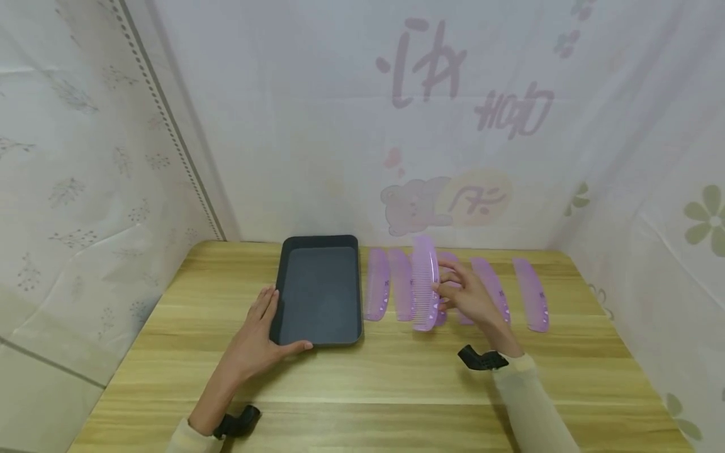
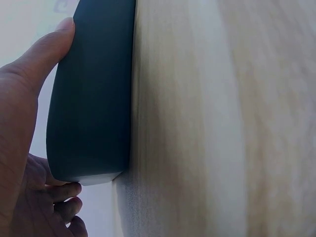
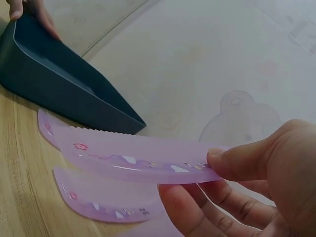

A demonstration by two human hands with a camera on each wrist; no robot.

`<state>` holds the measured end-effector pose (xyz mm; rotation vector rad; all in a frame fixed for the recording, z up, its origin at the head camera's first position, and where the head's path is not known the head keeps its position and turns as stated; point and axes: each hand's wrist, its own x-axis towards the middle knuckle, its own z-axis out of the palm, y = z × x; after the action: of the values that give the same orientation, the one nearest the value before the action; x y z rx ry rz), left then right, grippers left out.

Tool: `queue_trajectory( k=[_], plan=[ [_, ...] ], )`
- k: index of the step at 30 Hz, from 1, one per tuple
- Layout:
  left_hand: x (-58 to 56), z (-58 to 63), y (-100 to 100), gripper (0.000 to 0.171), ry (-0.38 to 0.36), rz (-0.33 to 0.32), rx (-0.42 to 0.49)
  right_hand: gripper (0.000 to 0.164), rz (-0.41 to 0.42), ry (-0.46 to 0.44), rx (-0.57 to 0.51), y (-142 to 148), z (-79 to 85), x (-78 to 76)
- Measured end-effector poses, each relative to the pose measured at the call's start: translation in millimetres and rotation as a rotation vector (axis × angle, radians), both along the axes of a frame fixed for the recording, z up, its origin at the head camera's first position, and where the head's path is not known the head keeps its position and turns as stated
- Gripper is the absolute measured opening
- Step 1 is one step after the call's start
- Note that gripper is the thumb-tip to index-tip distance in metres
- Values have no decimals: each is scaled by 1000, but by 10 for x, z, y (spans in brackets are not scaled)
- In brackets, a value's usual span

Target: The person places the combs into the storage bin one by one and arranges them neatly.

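- Pinches a purple comb [image 1: 423, 289] by its smooth back between the thumb and bent fingers of the right hand [image 1: 467, 296], with very little gap between the tips.
- Holds it raised over the other combs [image 1: 376, 286], to the right of the tray [image 1: 320, 296], with teeth facing left.
- Shows white shapes along that back, plus a red mark near one end in the right wrist view.
- Rests the left hand [image 1: 257, 336] around the tray's near-left corner, spread wide, with fingers along the left side and thumb against the near side.
- Spread in a row beside the tray on the wood-grain surface [image 1: 396, 384], partly hidden behind the right hand, hence hard to count.
- Worn at the wrists: black mounts [image 1: 481, 358], next to pale sleeves [image 1: 532, 402].
- Hung behind: a pale cloth [image 1: 294, 126], printed with a pink bear [image 1: 410, 207] and lettering.
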<state>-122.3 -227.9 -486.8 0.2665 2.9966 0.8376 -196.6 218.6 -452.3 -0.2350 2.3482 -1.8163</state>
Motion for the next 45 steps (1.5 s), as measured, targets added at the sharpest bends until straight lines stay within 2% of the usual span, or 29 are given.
queue_trajectory(
  k=[10, 28, 35, 45],
  plan=[
    [13, -2, 20, 135, 3, 7, 6, 64, 50, 17, -13, -158, 17, -25],
    [-36, -21, 78, 136, 2, -11, 29, 60, 16, -37, -38, -416, 104, -56],
    [-25, 27, 10, 135, -7, 3, 11, 60, 52, -40, -48, -574, 114, -93],
    [-6, 27, -7, 135, -15, -6, 11, 58, 53, -37, -66, -711, 80, -96]
  ],
)
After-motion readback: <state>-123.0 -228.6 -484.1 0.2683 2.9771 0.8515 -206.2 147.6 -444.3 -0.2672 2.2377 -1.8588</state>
